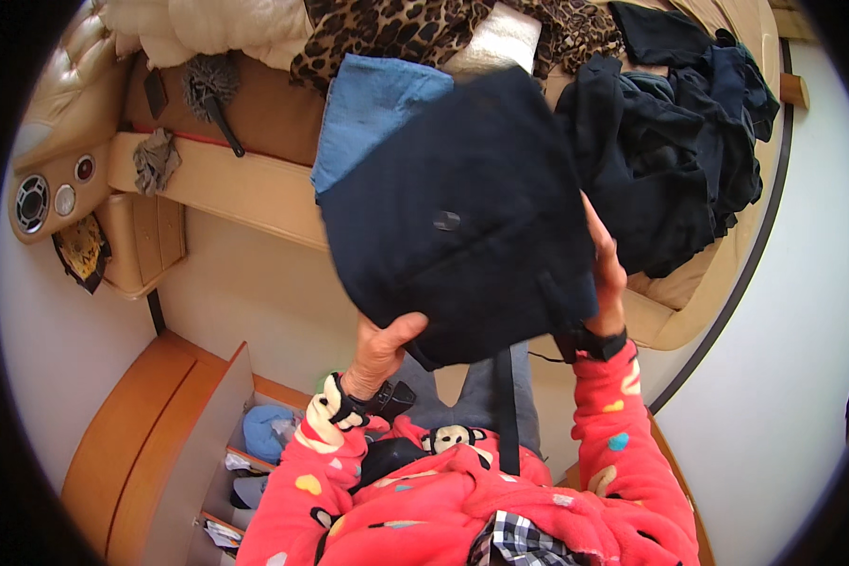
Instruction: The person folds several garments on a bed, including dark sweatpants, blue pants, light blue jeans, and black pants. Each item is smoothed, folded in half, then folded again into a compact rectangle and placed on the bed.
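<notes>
A folded dark navy garment [460,247] with a small pale mark on its face is held up between both hands. My left hand [385,347] grips its lower left edge, thumb on top and fingers hidden beneath. On the opposite side, my right hand [608,272] supports the right edge, its fingers partly behind the cloth. Beyond it a folded light blue cloth [382,113] lies on the bed, partly covered from view by the garment. A heap of dark clothes [665,156] rests on the bed to the right.
Leopard-print fabric [396,35] and a white towel [506,39] lie at the back. A grey duster [211,85] and a crumpled grey-brown cloth [157,159] are at left. Below stands an open wooden cabinet [205,424] with things on its shelves.
</notes>
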Demonstrator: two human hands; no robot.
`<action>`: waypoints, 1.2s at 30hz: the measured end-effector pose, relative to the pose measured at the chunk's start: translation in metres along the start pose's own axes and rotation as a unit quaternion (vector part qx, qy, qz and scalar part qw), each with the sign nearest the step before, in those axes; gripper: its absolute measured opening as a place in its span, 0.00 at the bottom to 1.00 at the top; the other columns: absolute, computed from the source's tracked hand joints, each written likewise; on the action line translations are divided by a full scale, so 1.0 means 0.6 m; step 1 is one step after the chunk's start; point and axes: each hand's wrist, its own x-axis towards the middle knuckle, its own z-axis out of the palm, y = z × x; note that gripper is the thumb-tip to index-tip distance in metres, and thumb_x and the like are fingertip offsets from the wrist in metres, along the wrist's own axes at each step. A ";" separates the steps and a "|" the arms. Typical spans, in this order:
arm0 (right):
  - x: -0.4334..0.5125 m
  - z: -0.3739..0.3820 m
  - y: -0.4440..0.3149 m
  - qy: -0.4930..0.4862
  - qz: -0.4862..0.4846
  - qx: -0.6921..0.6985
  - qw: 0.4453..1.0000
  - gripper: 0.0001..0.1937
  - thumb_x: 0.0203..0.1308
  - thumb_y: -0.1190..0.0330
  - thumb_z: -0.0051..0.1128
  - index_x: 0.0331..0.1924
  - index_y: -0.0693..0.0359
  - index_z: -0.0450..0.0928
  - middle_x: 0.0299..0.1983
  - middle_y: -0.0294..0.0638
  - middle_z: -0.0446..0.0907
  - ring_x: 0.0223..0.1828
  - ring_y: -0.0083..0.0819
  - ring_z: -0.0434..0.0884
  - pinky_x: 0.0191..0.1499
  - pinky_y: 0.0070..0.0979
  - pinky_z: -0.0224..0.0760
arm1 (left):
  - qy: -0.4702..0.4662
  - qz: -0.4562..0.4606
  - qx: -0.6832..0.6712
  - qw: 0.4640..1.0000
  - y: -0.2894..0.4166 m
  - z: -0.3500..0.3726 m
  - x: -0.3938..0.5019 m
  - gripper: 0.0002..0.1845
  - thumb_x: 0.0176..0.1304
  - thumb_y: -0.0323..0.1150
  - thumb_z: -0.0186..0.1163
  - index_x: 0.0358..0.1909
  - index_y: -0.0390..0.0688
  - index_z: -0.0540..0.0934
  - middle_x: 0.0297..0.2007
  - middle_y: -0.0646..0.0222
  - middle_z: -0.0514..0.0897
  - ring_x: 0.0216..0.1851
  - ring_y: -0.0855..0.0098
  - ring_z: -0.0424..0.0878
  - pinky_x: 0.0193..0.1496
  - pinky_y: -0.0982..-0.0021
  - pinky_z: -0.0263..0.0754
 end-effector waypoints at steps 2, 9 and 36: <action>0.069 0.026 0.030 -0.049 0.007 0.142 0.989 0.43 0.69 0.43 0.53 0.76 0.66 0.54 0.71 0.47 0.68 0.72 0.38 0.67 0.74 0.35 0.58 | 0.072 -0.007 -0.040 0.997 -0.003 -0.016 0.034 0.39 0.57 0.22 0.67 0.71 0.39 0.64 0.65 0.61 0.74 0.65 0.61 0.73 0.71 0.62 0.65; 0.240 0.045 0.231 0.115 0.105 -0.193 0.969 0.32 0.63 0.53 0.68 0.63 0.64 0.68 0.59 0.40 0.76 0.59 0.26 0.73 0.63 0.28 0.67 | 0.260 -0.101 -0.030 0.960 -0.129 -0.089 0.283 0.28 0.63 0.38 0.72 0.63 0.47 0.75 0.57 0.76 0.79 0.55 0.76 0.78 0.49 0.69 0.76; -0.079 -0.343 0.139 0.636 -0.083 -0.478 0.600 0.24 0.55 0.59 0.71 0.49 0.66 0.77 0.49 0.47 0.77 0.42 0.37 0.81 0.49 0.34 0.76 | -0.044 0.337 0.828 0.446 -0.006 -0.121 0.382 0.46 0.66 0.58 0.58 0.80 0.55 0.50 0.81 0.64 0.41 0.81 0.49 0.32 0.72 0.28 0.36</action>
